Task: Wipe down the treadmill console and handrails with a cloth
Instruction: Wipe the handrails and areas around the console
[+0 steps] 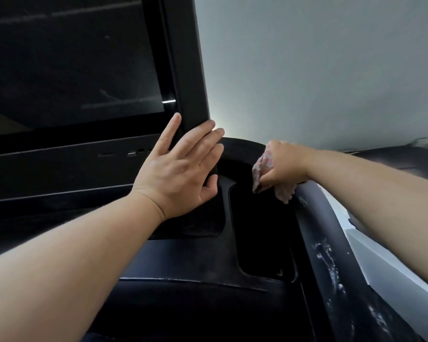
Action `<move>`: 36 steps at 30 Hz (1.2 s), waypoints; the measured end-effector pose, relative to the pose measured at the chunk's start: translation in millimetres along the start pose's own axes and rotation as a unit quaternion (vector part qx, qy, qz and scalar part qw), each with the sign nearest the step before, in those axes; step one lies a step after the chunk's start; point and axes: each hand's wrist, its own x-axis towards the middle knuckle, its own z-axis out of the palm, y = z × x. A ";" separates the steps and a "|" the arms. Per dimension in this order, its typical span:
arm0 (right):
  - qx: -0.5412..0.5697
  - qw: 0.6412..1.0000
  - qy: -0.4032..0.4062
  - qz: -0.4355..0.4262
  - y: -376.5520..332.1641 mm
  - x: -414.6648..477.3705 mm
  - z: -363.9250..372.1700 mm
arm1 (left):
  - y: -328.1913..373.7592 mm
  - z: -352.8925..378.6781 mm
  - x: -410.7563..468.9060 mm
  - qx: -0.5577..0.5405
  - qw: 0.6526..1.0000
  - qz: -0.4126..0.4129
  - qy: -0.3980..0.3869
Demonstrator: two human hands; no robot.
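Head view: the right grip (286, 166) clutches a bunched cloth (262, 166) on the handrail (331, 233), at its upper end. Left of it, the left grip (181, 169) lies flat, fingers straight, over the right edge of the screen (72, 58). A dark recess (257, 230) opens between the grips.

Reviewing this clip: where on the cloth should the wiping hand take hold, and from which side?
The bunched middle of the cloth, from above: it is draped over the handrail, loose ends hanging, as the right hand grips it.
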 end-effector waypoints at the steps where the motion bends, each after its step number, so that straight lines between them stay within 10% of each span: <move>1: -0.006 1.000 0.008 0.021 2.0 -4.3 2.9 | -0.4 0.2 0.1 -0.001 1.000 0.000 0.001; 15: 0.092 0.995 0.019 0.026 -25.6 24.2 2.0 | 0.4 2.8 -1.1 0.018 1.000 0.000 0.000; 26: 0.184 0.962 0.061 0.191 8.0 -69.9 44.7 | -1.0 -2.5 -1.9 -0.025 0.999 0.015 -0.016; 31: 0.101 0.934 0.148 0.310 -1.3 -110.3 73.8 | 23.2 1.8 -11.9 -0.121 0.977 0.174 0.027; 36: 0.052 0.890 0.144 0.430 -23.9 -147.1 101.7 | 75.5 0.0 -11.9 -0.259 0.926 0.181 -0.208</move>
